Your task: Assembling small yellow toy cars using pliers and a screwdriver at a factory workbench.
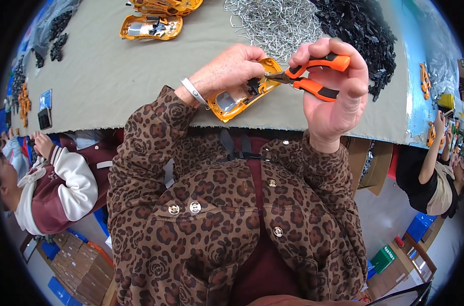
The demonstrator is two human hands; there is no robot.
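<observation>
My left hand (231, 70) grips an orange toy car body shell (226, 113), which lies tilted near the table's front edge with its inside facing up. A clear window piece and small black parts sit inside the shell. In my right hand (339, 102) are pliers (321, 91) with orange and black handles, fingers round the upper handle. The jaws of the pliers point left and meet the shell's far right end, beside my left fingertips. What the jaws pinch is too small to make out.
Ahead lie a heap of bent metal wires (278, 25) and a pile of black plastic parts (364, 41). More orange car shells (153, 27) rest at the far left. Other people (63, 183) work on both sides. A cardboard box (374, 168) stands below the table's right edge.
</observation>
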